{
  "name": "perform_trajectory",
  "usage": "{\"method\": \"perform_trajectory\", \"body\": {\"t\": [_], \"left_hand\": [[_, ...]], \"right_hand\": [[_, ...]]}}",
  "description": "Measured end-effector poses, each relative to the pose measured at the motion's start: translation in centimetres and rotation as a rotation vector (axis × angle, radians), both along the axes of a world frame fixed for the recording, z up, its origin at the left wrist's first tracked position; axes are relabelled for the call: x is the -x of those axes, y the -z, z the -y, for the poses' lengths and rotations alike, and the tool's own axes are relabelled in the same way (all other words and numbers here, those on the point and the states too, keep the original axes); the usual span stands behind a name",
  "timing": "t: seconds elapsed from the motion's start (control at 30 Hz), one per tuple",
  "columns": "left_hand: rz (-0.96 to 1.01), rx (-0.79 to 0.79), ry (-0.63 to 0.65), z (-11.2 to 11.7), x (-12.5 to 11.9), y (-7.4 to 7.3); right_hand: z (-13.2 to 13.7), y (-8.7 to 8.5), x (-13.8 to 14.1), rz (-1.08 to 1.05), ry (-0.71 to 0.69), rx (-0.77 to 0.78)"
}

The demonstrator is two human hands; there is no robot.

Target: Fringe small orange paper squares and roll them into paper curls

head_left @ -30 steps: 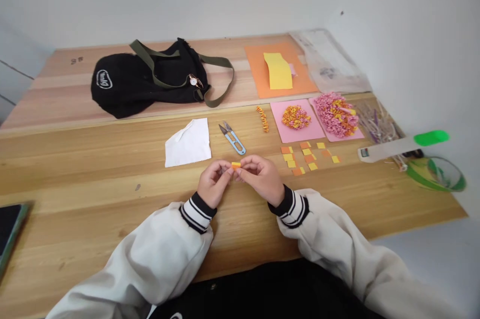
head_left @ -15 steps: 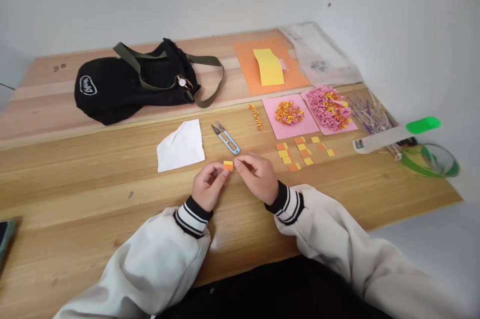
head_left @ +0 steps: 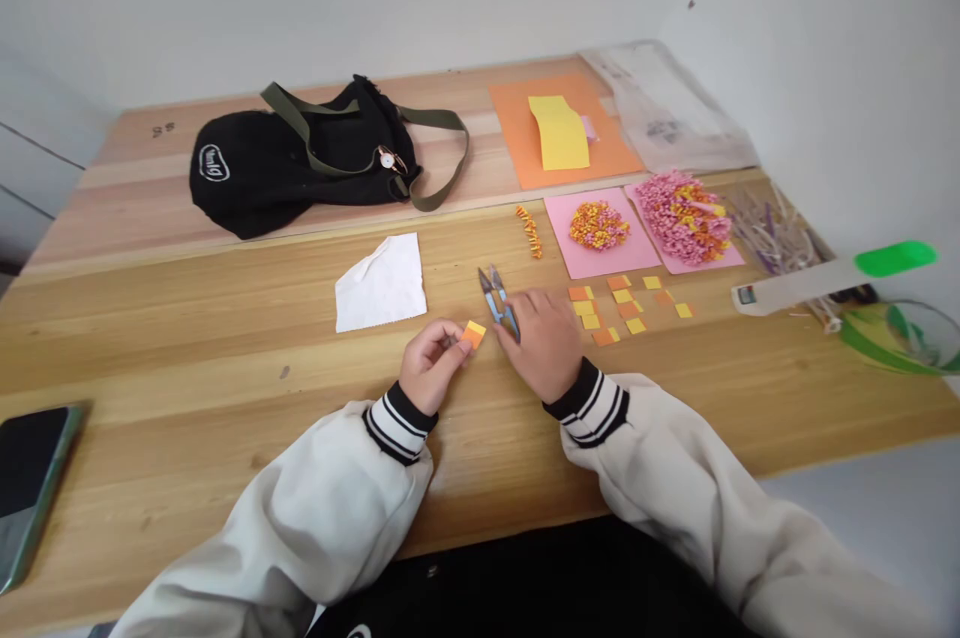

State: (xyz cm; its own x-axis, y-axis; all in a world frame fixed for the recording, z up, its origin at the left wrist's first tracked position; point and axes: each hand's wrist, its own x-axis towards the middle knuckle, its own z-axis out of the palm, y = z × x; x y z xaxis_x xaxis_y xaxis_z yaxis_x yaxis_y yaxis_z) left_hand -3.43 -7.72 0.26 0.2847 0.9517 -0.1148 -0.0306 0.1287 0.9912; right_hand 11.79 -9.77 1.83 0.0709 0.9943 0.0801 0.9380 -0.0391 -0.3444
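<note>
Between thumb and fingers of my left hand is a small orange and yellow paper piece. My right hand is closed on the blue-handled thread snips, thumb on the near side and fingers over the handles. The two blades stick out past the hand, apart and pointing away from me; the rear of the handles is hidden under the palm. Several similar small orange and yellow paper pieces lie in loose rows to the right of this hand.
Beyond the hands are a white cloth, an orange bead strand, and pink sheets bearing bead-like clusters. Further back lie a black bag and orange paper. A green-ended stick is right; a phone left.
My right hand has left the paper piece and closed on the snips, which have shifted right and toward me. The left hand still holds the piece, now tilted. The view has swung left.
</note>
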Motion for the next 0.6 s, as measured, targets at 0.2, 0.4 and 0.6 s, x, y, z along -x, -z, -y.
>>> {"method": "perform_trajectory", "body": {"t": [0.2,0.4,0.6], "left_hand": [[-0.034,-0.012,0.019,0.0,0.0,0.2],[-0.062,-0.031,0.037,0.0,0.1,0.2],[-0.151,-0.149,0.137,0.3,-0.3,0.2]], "right_hand": [[0.0,-0.7,-0.1,0.065,0.026,0.199],[0.0,-1.1,-0.7,-0.1,0.121,0.264],[-0.7,-0.3,-1.4,-0.974,0.062,0.255]]}}
